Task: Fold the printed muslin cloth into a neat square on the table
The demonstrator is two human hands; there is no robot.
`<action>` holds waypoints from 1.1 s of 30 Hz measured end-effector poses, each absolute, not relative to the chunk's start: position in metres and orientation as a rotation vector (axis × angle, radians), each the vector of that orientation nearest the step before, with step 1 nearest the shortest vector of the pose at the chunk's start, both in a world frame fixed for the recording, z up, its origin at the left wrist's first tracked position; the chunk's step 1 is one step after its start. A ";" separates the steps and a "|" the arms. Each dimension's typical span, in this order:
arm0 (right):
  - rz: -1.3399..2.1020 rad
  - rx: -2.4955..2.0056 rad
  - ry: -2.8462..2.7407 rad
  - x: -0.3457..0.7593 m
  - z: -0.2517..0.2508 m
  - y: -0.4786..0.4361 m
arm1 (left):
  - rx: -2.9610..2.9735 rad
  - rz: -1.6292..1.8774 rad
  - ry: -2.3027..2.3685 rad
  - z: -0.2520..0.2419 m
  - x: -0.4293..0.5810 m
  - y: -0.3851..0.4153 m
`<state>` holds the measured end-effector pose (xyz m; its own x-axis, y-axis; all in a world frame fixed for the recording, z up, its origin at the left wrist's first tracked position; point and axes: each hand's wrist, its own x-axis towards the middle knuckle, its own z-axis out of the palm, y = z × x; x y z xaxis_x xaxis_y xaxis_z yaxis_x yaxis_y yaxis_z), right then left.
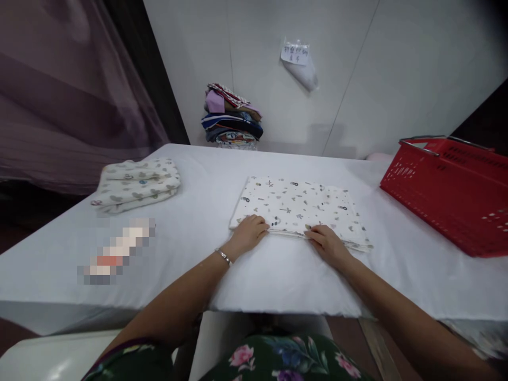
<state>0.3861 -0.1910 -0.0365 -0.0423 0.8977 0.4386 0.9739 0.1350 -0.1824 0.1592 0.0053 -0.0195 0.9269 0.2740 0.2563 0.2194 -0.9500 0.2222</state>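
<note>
A white cloth with small printed figures (297, 206) lies folded flat in a rectangle on the white-covered table (270, 286). At its near edge, left of the middle, my left hand (249, 232) has its fingers closed on the fold, a bracelet on the wrist. My right hand (326, 242) pinches the same near edge farther right. Thumbs and fingertips are partly hidden at the cloth's edge. Another patterned cloth (138, 185), loosely folded, rests at the table's left side.
A red basket (448, 196) with metal handles stands at the right. A blurred-out object (119, 251) lies at the left front. Behind the table is a stack of folded fabrics (232, 119). A paper note (294, 54) hangs on the wall.
</note>
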 end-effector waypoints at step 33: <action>-0.141 -1.891 -2.245 0.346 -0.060 -0.158 | 2.275 0.343 1.513 -0.005 0.145 0.073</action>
